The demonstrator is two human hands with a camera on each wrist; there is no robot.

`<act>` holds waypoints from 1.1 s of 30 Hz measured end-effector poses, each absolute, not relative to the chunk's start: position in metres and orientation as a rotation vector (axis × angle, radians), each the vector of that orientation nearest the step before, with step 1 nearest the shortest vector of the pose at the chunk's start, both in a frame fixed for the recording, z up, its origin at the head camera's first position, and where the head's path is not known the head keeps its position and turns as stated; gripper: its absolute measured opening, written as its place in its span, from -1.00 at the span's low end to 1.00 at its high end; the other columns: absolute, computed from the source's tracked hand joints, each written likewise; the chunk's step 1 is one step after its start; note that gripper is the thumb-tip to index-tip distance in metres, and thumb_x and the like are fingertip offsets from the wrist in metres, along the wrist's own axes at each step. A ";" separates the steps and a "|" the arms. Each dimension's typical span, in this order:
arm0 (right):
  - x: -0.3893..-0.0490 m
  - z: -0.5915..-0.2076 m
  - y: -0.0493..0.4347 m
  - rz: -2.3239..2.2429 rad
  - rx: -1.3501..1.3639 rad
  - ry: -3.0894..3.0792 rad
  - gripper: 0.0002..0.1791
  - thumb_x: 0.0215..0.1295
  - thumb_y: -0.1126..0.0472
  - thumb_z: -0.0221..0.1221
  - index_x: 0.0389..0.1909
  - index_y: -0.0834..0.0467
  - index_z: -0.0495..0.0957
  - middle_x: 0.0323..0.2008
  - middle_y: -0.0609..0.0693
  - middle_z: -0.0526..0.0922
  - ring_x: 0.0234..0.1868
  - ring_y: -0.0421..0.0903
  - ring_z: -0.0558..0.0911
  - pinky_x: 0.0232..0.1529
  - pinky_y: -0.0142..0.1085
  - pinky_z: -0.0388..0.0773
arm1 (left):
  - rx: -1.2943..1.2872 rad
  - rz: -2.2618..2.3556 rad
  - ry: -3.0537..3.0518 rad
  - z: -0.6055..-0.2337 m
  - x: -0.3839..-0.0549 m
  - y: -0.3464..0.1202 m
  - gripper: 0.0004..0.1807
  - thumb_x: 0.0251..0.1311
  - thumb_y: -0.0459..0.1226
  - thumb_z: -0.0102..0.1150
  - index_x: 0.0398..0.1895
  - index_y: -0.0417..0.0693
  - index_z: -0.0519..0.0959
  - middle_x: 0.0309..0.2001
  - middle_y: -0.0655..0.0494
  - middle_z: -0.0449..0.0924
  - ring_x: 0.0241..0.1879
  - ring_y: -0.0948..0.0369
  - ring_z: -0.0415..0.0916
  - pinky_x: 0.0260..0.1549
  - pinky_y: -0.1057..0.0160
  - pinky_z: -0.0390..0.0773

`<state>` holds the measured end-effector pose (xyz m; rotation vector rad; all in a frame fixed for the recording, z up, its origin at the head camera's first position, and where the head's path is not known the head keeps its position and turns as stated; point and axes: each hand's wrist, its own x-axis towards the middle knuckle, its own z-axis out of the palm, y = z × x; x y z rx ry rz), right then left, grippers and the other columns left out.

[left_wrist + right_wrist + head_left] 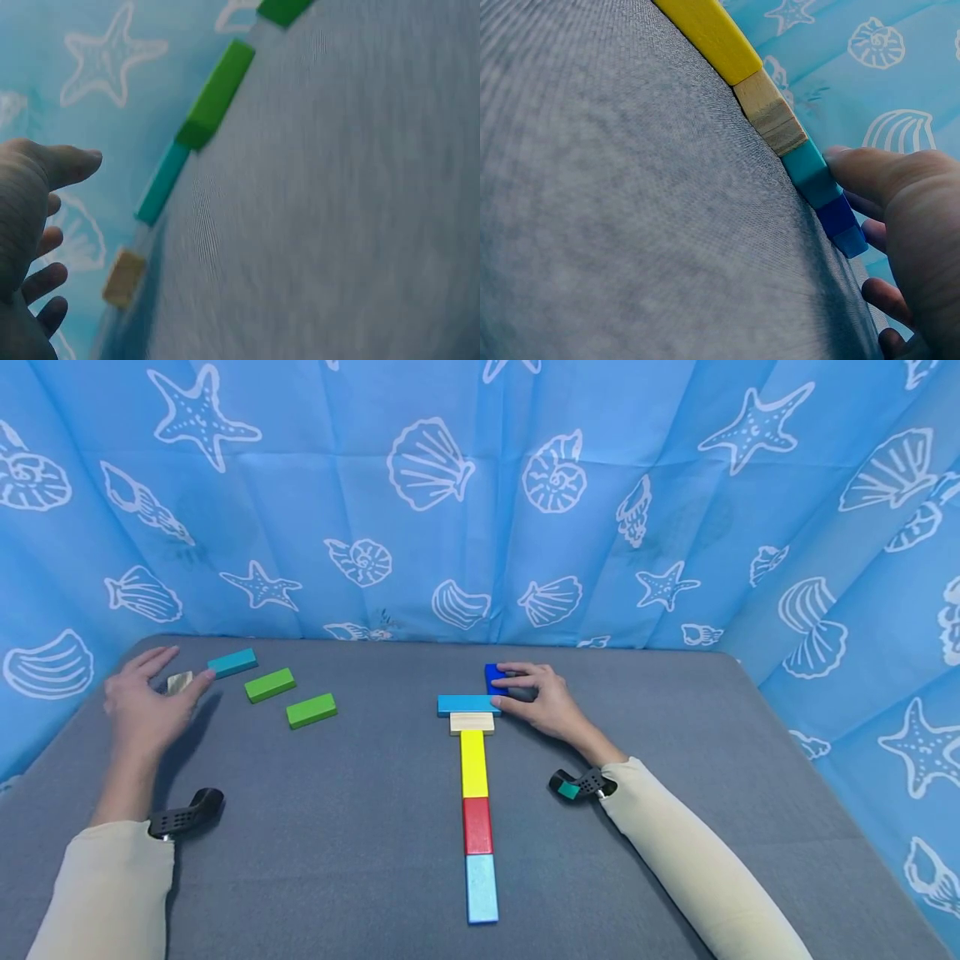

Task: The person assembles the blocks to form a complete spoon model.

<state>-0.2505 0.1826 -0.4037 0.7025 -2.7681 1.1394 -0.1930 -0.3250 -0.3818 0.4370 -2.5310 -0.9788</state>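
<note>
In the head view my left hand point(153, 697) hovers at the far left with fingers spread around a small plain wooden block point(180, 682), holding nothing. The left wrist view shows that wooden block point(124, 277) apart from the thumb. My right hand point(543, 697) reaches to the top of a row of blocks. Its thumb tip lies at the right end of a light blue block point(467, 705) set crosswise. The other fingers extend over a dark blue block point(492, 677) behind it, partly hidden by them. A wooden block point(472, 723) lies crosswise just below the light blue one.
Below the crosswise blocks, a yellow block point(474, 764), a red block point(477, 827) and a pale blue block point(482, 889) form a line. Toward the left lie a teal block point(232, 663) and two green blocks, one nearer point(312, 711). A blue shell-patterned curtain point(450, 560) borders the grey table point(360, 827).
</note>
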 end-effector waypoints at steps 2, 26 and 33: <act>-0.250 -0.404 0.183 1.141 0.701 -2.770 -0.61 0.31 0.06 0.37 0.11 0.09 0.71 0.34 0.00 0.52 0.37 0.12 0.29 0.36 0.22 0.04 | 0.481 -0.994 -2.535 -0.386 -0.192 -0.331 -0.22 0.40 -0.01 0.12 0.55 -0.19 0.18 0.58 -0.15 0.02 0.53 -0.21 -0.19 0.36 -0.36 -0.19; -0.252 -0.405 0.184 1.176 0.741 -2.724 -0.61 0.30 0.08 0.38 0.10 0.12 0.71 0.31 0.03 0.54 0.35 0.13 0.32 0.33 0.19 0.13 | 0.635 -1.025 -2.660 -0.398 -0.186 -0.347 -0.06 0.41 0.14 -0.01 0.61 -0.23 -0.06 0.59 -0.32 -0.20 0.54 -0.32 -0.34 0.40 -0.37 -0.29; -0.252 -0.405 0.185 1.170 0.753 -2.728 -0.61 0.30 0.09 0.38 0.11 0.12 0.71 0.32 0.03 0.53 0.36 0.12 0.31 0.34 0.20 0.12 | 0.627 -1.009 -2.672 -0.399 -0.185 -0.346 -0.06 0.42 0.14 -0.02 0.61 -0.24 -0.05 0.58 -0.34 -0.19 0.53 -0.35 -0.33 0.39 -0.39 -0.27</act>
